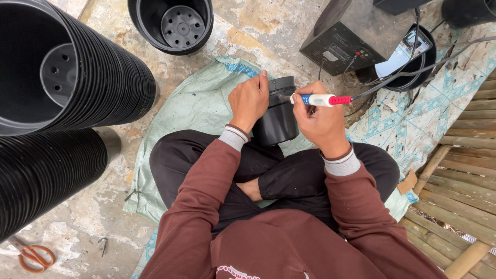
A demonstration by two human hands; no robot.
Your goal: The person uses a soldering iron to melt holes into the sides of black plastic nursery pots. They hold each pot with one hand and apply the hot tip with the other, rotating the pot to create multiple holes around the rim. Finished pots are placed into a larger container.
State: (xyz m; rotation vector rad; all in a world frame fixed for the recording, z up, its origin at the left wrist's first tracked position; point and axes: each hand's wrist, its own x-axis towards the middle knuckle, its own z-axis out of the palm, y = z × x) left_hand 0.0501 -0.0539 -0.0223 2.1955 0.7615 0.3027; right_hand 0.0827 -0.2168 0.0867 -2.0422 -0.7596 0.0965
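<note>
We see a black plastic pot lying over our lap, our left hand closed around its rim side. Our right hand is wrapped tight on a corded soldering iron, its tip touching the pot's wall. Stacked black pots lie well left.

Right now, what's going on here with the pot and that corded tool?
A person sits cross-legged on a woven sack. Their left hand steadies a small black plastic pot lying on its side, while the right hand presses the tip of a corded pen-shaped tool against the pot near its rim. Stacks of black pots lie alongside.
</note>
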